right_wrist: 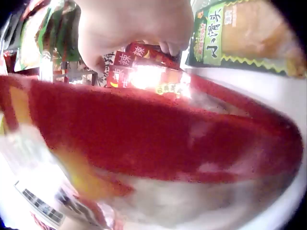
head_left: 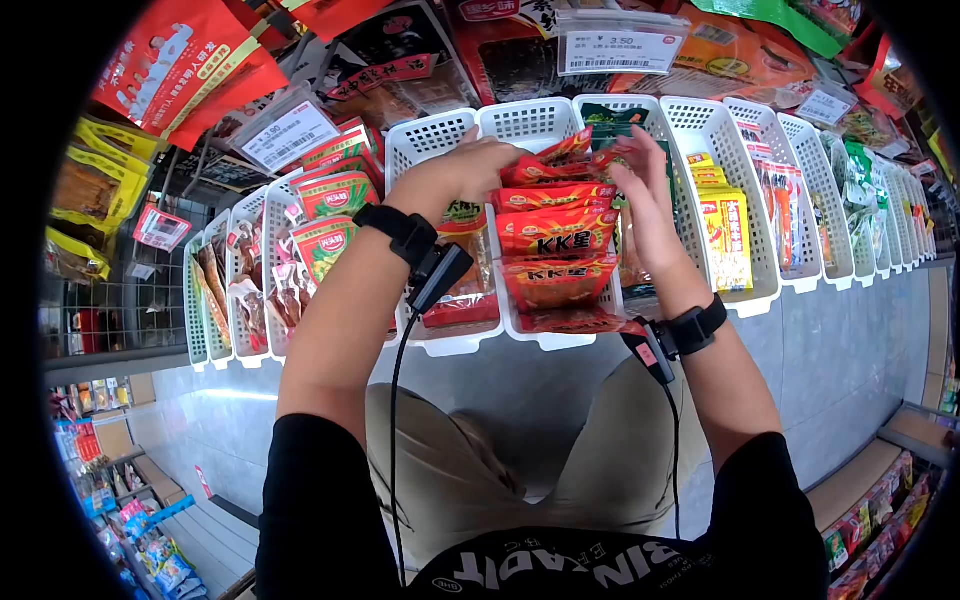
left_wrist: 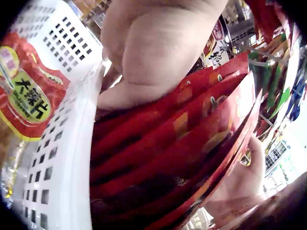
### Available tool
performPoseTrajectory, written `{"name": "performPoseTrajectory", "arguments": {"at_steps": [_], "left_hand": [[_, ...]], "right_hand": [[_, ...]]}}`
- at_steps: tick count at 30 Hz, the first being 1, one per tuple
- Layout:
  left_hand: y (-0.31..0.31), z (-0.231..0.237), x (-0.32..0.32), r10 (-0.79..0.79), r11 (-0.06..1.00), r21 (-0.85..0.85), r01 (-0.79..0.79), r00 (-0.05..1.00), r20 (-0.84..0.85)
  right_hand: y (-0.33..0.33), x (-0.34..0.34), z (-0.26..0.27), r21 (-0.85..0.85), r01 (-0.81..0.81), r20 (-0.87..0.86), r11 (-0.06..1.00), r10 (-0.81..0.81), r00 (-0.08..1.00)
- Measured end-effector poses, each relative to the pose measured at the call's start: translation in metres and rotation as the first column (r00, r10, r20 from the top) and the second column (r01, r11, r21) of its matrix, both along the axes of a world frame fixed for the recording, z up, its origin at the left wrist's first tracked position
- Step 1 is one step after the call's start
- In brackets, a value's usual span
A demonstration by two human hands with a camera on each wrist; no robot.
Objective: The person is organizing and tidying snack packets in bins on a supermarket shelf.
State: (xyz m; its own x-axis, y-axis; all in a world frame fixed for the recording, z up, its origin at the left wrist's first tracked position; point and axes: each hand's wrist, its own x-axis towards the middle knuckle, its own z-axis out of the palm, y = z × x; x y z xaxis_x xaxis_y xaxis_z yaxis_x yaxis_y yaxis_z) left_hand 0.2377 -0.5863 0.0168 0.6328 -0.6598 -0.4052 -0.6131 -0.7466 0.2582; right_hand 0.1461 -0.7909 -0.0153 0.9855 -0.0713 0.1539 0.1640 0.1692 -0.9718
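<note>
Red packets [head_left: 556, 240], lined inside the white basket [head_left: 567, 342] behind its front edge, are probably light, soft and slippery, best pinched by top edges. Right hand's [head_left: 650, 192] fingers are held apart; left hand's [head_left: 468, 174] grip cannot be told.

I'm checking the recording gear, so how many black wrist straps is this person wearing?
2: one black strap just behind the left hand, the other black strap behind the right hand. Both wrists are visible.

I'm reading “KK” on red packets [head_left: 558, 240], “3.50” on a tag [head_left: 620, 48] beyond the far edge of their basket [head_left: 530, 118].
</note>
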Motion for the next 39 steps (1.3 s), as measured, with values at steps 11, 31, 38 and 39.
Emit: {"name": "performPoseTrajectory", "arguments": {"at_steps": [11, 31, 38, 39], "left_hand": [[0.01, -0.024, -0.056, -0.094, -0.132, -0.701, -0.7, 0.713, -0.695], [-0.043, -0.023, -0.074, 0.439, -0.354, -0.785, -0.508, 0.651, -0.619], [-0.039, -0.037, -0.082, 0.333, -0.368, -0.76, -0.536, 0.687, -0.646], [-0.036, -0.044, -0.076, 0.331, -0.368, -0.758, -0.538, 0.686, -0.648]], "right_hand": [[0.009, -0.002, 0.009, 0.105, -0.207, -0.124, 0.973, 0.22, 0.968], [0.022, 0.015, 0.012, 0.141, -0.039, -0.253, 0.989, 0.074, 0.965], [0.014, 0.022, -0.009, 0.196, -0.179, -0.224, 0.964, 0.221, 0.949], [0.014, 0.025, -0.004, 0.267, -0.205, -0.283, 0.942, 0.28, 0.918]]}}
